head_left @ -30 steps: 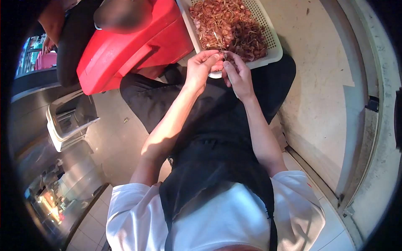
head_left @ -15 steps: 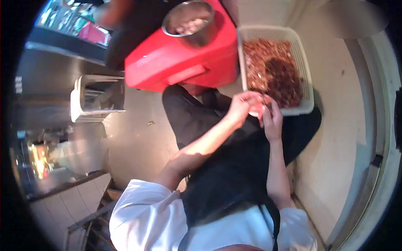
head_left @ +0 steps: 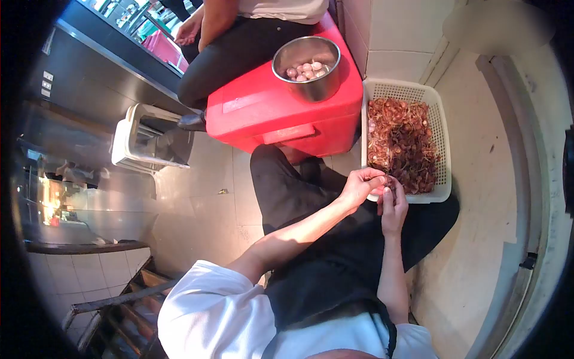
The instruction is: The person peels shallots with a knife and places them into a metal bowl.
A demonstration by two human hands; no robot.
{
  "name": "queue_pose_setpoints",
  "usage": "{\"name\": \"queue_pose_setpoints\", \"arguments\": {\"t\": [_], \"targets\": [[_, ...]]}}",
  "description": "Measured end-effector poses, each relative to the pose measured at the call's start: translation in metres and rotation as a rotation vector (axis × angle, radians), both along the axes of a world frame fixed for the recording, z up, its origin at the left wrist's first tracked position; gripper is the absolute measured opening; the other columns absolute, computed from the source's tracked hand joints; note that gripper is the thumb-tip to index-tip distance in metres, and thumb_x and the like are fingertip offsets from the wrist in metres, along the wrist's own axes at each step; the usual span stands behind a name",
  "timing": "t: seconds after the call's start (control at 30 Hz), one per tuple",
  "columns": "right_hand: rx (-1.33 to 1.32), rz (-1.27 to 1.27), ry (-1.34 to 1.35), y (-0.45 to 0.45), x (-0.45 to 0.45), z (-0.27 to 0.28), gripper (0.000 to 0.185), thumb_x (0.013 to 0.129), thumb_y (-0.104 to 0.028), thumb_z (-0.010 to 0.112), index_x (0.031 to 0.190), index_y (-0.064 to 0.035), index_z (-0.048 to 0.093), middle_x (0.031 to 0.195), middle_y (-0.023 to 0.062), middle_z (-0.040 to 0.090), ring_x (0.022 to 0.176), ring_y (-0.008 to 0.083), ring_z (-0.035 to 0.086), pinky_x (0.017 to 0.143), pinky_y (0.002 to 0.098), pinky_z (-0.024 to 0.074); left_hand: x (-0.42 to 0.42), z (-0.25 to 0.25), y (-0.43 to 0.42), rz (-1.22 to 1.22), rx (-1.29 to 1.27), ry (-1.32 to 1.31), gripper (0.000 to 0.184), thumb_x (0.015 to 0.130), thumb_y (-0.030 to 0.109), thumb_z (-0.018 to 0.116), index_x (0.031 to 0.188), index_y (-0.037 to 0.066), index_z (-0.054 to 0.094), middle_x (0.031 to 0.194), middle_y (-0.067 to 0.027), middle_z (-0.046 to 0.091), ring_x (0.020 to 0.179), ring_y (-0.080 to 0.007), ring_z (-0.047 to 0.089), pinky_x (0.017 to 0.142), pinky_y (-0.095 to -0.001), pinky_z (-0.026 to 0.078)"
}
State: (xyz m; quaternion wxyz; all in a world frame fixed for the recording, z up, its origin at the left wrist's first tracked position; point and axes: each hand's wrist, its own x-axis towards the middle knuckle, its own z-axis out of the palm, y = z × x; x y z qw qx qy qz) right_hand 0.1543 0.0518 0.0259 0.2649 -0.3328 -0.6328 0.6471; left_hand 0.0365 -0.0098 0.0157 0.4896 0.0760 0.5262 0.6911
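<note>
My left hand [head_left: 360,188] and my right hand [head_left: 393,209] meet over the near edge of a white perforated basket [head_left: 442,149]. Between their pinched fingertips is a small reddish-brown shallot [head_left: 390,181], partly hidden by the fingers. Both hands are closed on it. Inside the basket lies a thick layer of shallots and dry papery skins [head_left: 403,143], darker toward the near right. Ahead and to the left, a steel bowl [head_left: 320,88] holds several pale pink peeled shallots [head_left: 306,72].
The bowl stands on a red cooler box [head_left: 257,113], where another person [head_left: 239,48] in dark trousers also sits. White stools [head_left: 128,140] are stacked at the left. A pale wall [head_left: 478,179] runs close along my right side. Metal-and-wood steps [head_left: 131,311] are at the lower left.
My view has tilted up, so the basket, bowl and cooler appear lower and more of the other person shows. Both hands remain together at the basket's near edge, fingers still pinched.
</note>
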Motion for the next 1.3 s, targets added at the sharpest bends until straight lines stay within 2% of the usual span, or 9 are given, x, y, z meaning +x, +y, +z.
{"name": "queue_pose_setpoints", "arguments": {"t": [0.17,0.33,0.43,0.57,0.6,0.83,0.97,1.1,1.3], "targets": [[-0.103,-0.017,0.035,0.0,0.001,-0.005,0.035,0.097,-0.022,0.053,0.125,-0.0021,0.054,0.064,-0.0023,0.053,0.048,0.0033,0.043,0.042,0.0189,0.0324,0.002,-0.001,-0.001,-0.021,0.021,0.1,0.02,0.091,0.008,0.065,0.107,-0.005,0.063,0.092,-0.008,0.068,0.077,-0.0135,0.066,0.072,-0.0261,0.055],[-0.193,-0.03,0.104,0.004,0.0,-0.01,0.025,0.098,-0.018,0.052,0.117,-0.0027,0.055,0.065,-0.002,0.052,0.048,0.0035,0.042,0.042,0.0192,0.0321,0.007,-0.001,-0.002,-0.059,-0.033,0.301,0.023,0.091,0.011,0.065,0.108,-0.004,0.063,0.093,-0.0076,0.069,0.081,-0.0118,0.065,0.074,-0.026,0.054],[-0.194,-0.051,0.113,0.003,-0.001,-0.007,0.022,0.098,-0.018,0.052,0.114,-0.0026,0.054,0.065,-0.0017,0.052,0.048,0.0039,0.042,0.042,0.0195,0.0319,0.006,0.002,-0.001,-0.082,-0.032,0.321,0.023,0.091,0.012,0.066,0.108,-0.004,0.063,0.092,-0.007,0.068,0.081,-0.011,0.064,0.074,-0.0255,0.053],[-0.203,-0.024,0.129,0.005,0.001,-0.018,0.022,0.097,-0.019,0.053,0.112,-0.0027,0.053,0.064,-0.0012,0.052,0.048,0.0043,0.043,0.042,0.0197,0.0318,-0.002,0.006,0.0,-0.174,-0.069,0.295,0.023,0.093,0.016,0.063,0.105,-0.003,0.064,0.086,-0.0042,0.067,0.073,-0.0083,0.061,0.068,-0.0238,0.052],[-0.199,-0.01,0.115,0.006,0.002,-0.017,0.022,0.097,-0.019,0.053,0.112,-0.0027,0.052,0.064,-0.0011,0.052,0.048,0.0043,0.043,0.042,0.0197,0.0319,-0.003,0.002,0.0,-0.189,-0.065,0.256,0.021,0.093,0.016,0.063,0.103,-0.002,0.065,0.084,-0.0035,0.067,0.07,-0.0078,0.061,0.065,-0.0228,0.051],[-0.111,0.022,0.007,0.006,0.002,-0.008,0.028,0.097,-0.019,0.054,0.12,-0.0026,0.051,0.065,-0.0006,0.053,0.049,0.0039,0.044,0.042,0.0192,0.0338,-0.017,-0.004,0.003,-0.183,-0.012,-0.104,0.019,0.095,0.017,0.059,0.098,-0.001,0.064,0.086,-0.0074,0.067,0.067,-0.0108,0.062,0.062,-0.0238,0.052],[-0.152,0.038,0.006,0.006,0.004,-0.011,0.03,0.097,-0.019,0.054,0.122,-0.0039,0.051,0.066,-0.0009,0.053,0.049,0.0033,0.044,0.042,0.0186,0.0339,-0.018,-0.004,0.003,-0.243,-0.082,0.001,0.02,0.097,0.018,0.057,0.098,-0.001,0.063,0.085,-0.0074,0.066,0.067,-0.0119,0.062,0.063,-0.0251,0.053],[-0.221,0.023,0.052,0.008,0.004,-0.018,0.022,0.098,-0.02,0.053,0.112,-0.0038,0.052,0.066,-0.0006,0.053,0.048,0.0033,0.043,0.041,0.0191,0.0332,-0.016,-0.004,0.001,-0.295,-0.096,0.04,0.02,0.095,0.018,0.059,0.1,-0.001,0.063,0.086,-0.0076,0.067,0.07,-0.0123,0.063,0.065,-0.025,0.054],[-0.188,0.042,0.035,0.01,0.005,-0.016,0.02,0.097,-0.018,0.055,0.11,-0.0037,0.052,0.067,0.0002,0.055,0.048,0.0028,0.044,0.041,0.0192,0.0328,-0.019,-0.002,0.002,-0.262,-0.036,-0.172,0.022,0.096,0.02,0.059,0.095,-0.001,0.063,0.083,-0.0076,0.066,0.066,-0.0122,0.063,0.063,-0.0257,0.056]]}}
